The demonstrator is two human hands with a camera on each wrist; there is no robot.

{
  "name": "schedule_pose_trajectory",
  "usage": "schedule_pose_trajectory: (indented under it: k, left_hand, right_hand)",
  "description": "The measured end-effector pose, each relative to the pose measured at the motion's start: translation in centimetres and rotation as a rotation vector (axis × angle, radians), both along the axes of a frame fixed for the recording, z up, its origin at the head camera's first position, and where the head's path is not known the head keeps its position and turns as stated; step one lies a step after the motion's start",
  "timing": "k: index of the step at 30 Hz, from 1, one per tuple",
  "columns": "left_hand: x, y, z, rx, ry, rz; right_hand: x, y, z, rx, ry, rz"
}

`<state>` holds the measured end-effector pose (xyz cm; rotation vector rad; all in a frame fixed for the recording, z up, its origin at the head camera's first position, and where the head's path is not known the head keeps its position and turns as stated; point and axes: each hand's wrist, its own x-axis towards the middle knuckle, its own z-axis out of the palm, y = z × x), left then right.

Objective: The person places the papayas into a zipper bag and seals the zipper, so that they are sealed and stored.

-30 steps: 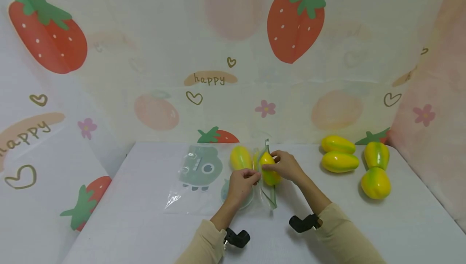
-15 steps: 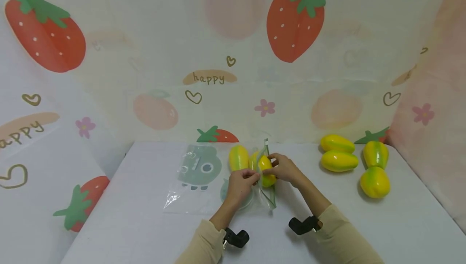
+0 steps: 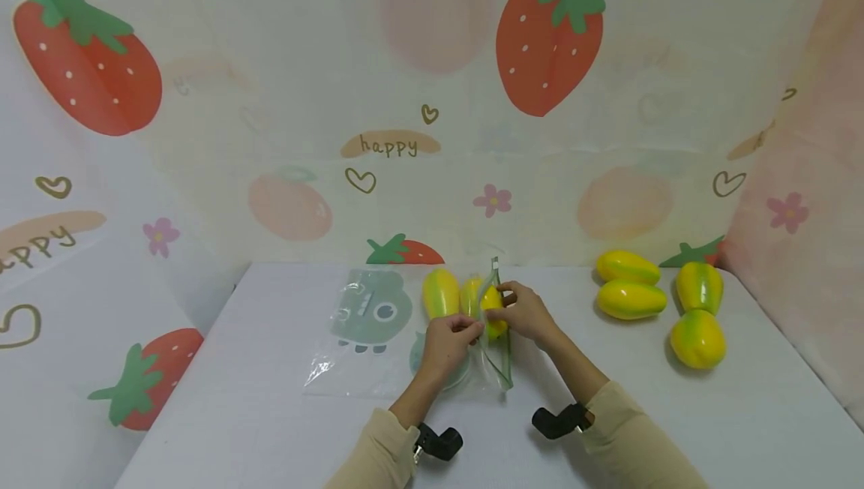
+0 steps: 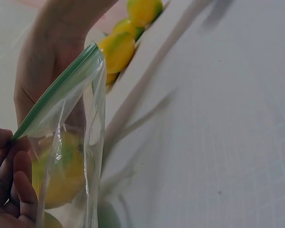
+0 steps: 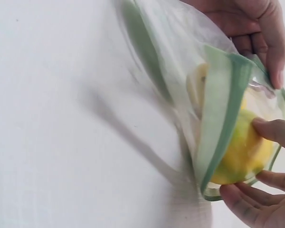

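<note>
A clear zip bag (image 3: pixel 324 373) with a green-edged mouth and a printed green cartoon creature lies on the table, its mouth facing right. My left hand (image 3: pixel 445 343) pinches the mouth's edge between thumb and fingers and lifts it. With thumb and fingers, my right hand (image 3: pixel 533 315) grips a yellow-green papaya (image 5: pixel 244 152), which sits within the bag's mouth in the right wrist view. Deeper inside lie two more papayas, one papaya (image 3: pixel 440 292) near the left hand and another papaya (image 3: pixel 469 295) partly hidden behind the bag's edge.
To the right on the white table (image 3: pixel 607 429), several papayas lie loose: a pair of papayas (image 3: pixel 631 300) side by side, and an upright-looking papaya (image 3: pixel 699 286) touching a rounder papaya (image 3: pixel 698 339). A patterned cloth backdrop (image 3: pixel 432 196) stands behind the table.
The papaya in my right hand has moved left, through the mouth and into the bag. My left hand still pinches the edge; the papayas inside have shifted slightly.
</note>
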<state>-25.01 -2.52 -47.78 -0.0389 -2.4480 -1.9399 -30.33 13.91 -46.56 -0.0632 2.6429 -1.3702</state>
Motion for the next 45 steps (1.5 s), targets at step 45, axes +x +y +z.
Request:
schedule_pose_trajectory:
  k: [45]
  left_hand:
    - [-0.1,-0.2,-0.3,0.033,-0.016,-0.011]
  right_hand:
    - [-0.2,-1.5,-2.5,-0.203,0.131,0.05]
